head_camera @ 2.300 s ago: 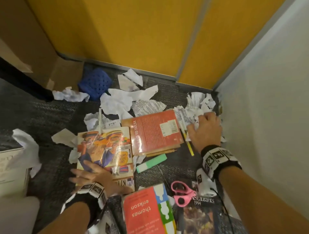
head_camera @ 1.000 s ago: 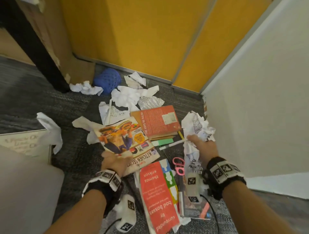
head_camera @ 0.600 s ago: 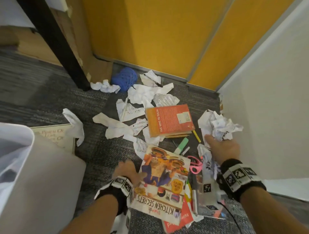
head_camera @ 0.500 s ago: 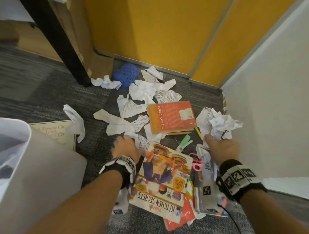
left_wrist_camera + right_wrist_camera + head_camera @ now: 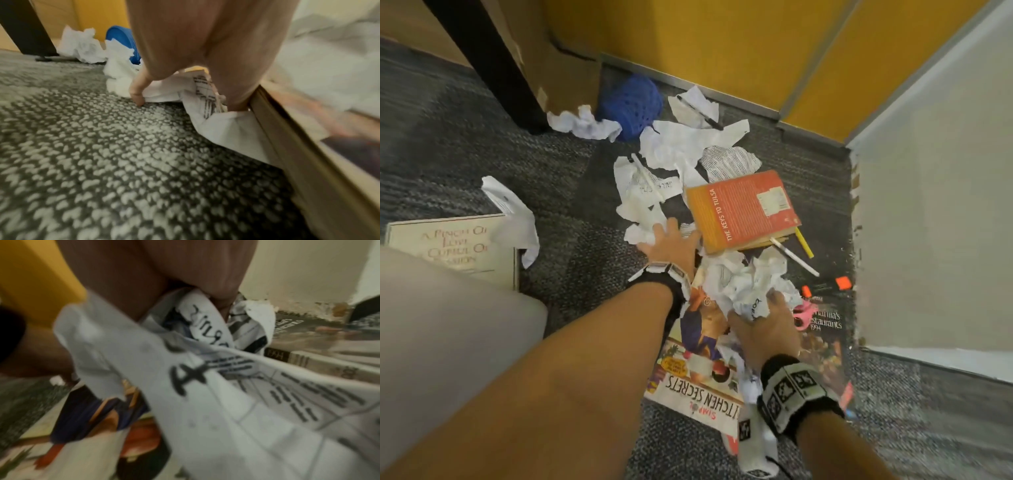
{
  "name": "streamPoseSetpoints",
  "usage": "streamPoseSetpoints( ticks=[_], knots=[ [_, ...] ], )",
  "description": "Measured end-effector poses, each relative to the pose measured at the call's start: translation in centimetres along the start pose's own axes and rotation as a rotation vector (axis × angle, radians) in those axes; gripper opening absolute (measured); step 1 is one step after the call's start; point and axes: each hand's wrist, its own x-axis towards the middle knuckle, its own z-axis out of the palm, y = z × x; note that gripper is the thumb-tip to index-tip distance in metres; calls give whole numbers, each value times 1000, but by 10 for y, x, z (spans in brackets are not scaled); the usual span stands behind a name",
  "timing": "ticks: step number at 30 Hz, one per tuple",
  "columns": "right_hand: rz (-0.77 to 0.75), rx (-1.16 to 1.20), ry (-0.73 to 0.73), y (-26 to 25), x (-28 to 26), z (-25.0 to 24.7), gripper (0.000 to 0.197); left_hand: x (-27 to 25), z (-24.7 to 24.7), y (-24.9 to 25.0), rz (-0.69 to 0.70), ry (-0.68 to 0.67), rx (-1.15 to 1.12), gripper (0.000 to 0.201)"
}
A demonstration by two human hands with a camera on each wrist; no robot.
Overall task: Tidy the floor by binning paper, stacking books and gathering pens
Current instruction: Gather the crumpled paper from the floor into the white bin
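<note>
The right hand (image 5: 763, 329) is curled tight round a big crumpled wad of white printed paper (image 5: 748, 284). It holds the wad just above a colourful picture cookbook (image 5: 698, 387) that lies flat on the grey speckled carpet floor (image 5: 482, 144).

The left hand (image 5: 671, 245) reaches down to the floor. Its fingers (image 5: 136, 91) are spread and bent over a torn white paper scrap with black print (image 5: 185, 95). The fingertips press on the scrap, but they have not closed round it. The scrap lies right beside the edge of the cookbook and next to a red paperback book (image 5: 743, 209).

A white pen (image 5: 794, 257) and a yellow pen (image 5: 804, 245) poke out from under the red book. More crumpled white paper (image 5: 681, 147) lies further back, near a blue mesh ball (image 5: 631, 102) by the yellow wall (image 5: 705, 44). A black pen (image 5: 700, 113) rests on one sheet there. Pink scissors (image 5: 803, 313) lie on a dark restaurant book (image 5: 825, 346) to the right. A cream hardcover book (image 5: 452, 246) lies to the left.
</note>
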Motion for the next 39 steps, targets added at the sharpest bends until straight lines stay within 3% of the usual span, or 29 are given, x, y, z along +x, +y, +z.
streamPoseSetpoints(
  ticks=[5,10,15,19,26,29,34,36,39],
  knots=[
    [-59,-140,-25,-10,-6,3,47,-2,4,0,254,-75,114,73],
    [-84,27,43,3,-11,0,21,1,2,2,449,-45,71,59],
    [-53,75,90,11,-16,10,33,9,10,0,608,-58,182,53],
    [-73,70,86,12,-15,9,33,16,6,-2,643,-94,195,40],
    [-88,132,106,18,-13,6,26,20,0,10,674,13,141,22],
    [-97,199,113,19,-12,8,29,19,2,12,698,43,176,24],
    [-69,147,95,18,-11,7,45,3,-12,6,592,18,285,27],
    [-24,138,38,16,-12,1,41,-5,-28,3,548,13,327,26],
    [45,110,-168,12,-5,-14,37,-22,-57,0,499,40,330,25]
  ],
)
